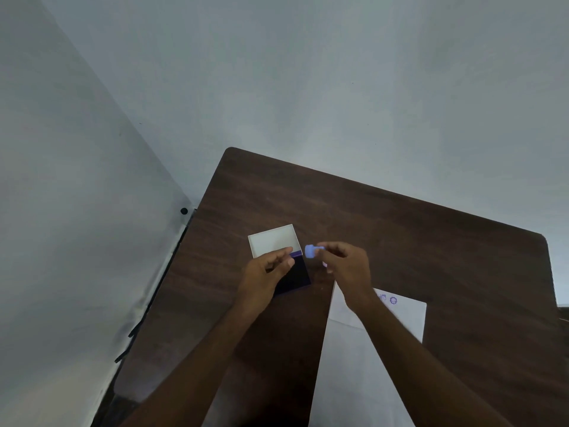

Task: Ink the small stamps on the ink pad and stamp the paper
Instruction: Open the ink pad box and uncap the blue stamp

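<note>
The right hand (pixel 345 266) pinches a small pale-blue stamp (pixel 311 251) by its stem between thumb and fingertips, holding it on its side, round head toward the left, in the air just right of the ink pad (pixel 297 274). The left hand (pixel 269 272), fingers curled and drawn together, rests on the pad's near-left part and grips nothing that can be made out (its fingertips reach the purple strip where the pad meets its open white lid (pixel 272 240)). The dark pad lies flat on the brown wood-grain counter (pixel 400 235), the lid hinged back behind it. White paper (pixel 409 315) lies to the right and nearer the person, partly under the right forearm, with two blue-purple stamp marks (pixel 388 298) near its far edge. Pale walls rise behind.
</note>
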Available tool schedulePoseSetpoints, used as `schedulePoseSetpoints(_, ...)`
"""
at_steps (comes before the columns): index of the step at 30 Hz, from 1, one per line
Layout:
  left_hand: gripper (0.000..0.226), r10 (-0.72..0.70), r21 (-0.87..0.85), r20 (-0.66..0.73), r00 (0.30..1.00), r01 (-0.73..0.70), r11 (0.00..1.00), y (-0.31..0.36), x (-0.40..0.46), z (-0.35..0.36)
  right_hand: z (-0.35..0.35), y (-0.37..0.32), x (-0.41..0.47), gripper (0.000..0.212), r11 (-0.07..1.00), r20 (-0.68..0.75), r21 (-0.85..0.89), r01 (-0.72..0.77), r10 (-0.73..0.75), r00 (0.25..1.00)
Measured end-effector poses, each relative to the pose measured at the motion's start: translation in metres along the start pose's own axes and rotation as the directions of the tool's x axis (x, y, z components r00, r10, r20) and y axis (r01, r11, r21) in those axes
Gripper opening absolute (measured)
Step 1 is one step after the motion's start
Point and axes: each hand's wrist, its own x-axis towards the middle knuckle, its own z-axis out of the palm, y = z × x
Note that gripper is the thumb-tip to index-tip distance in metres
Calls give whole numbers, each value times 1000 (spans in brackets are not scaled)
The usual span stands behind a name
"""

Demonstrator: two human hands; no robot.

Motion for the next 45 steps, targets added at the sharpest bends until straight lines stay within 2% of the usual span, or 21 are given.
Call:
schedulePoseSetpoints(3, 29, 19, -52, 35, 999, -17, 999, 9, -5, 6, -7, -5, -16, 8, 990, 35, 141, -26, 21, 999)
schedulePoseSetpoints(6, 30, 33, -116, 68, 997, -25, 993, 15, -10, 12, -8, -7, -24, 7, 986, 66, 165, -34, 23, 998)
schedulePoseSetpoints(9, 30, 23, -181, 28, 999, -18, 983, 20, -11, 14, -8, -10, -26, 10, 985, 101, 171, -23, 5, 995)
schedulePoseSetpoints(17, 25, 77, -166, 24, 997, -72, 984, 28, -11, 7, -9, -14, -27, 13, 952, 229, 299, -56, -14, 973)
schedulePoseSetpoints(22, 27, 69, -99, 17, 997, -67, 993, 27, -10, 8, -5, -12, -28, 10, 955, 213, 292, -57, -7, 977)
schedulePoseSetpoints(35, 30, 57, -109, 15, 998, -55, 993, 29, -11, 9, -5, -10, -26, 9, 948, 173, 313, -57, 2, 985)
schedulePoseSetpoints(41, 28, 65, -198, 46, 997, -55, 979, 28, -13, 5, -2, -10, -26, 18, 877, 181, 454, -158, 83, 980)
schedulePoseSetpoints(45, 29, 60, -279, 66, 996, -40, 959, 27, -15, 1, -2, -9, -29, 16, 756, 307, 595, -274, 101, 946)
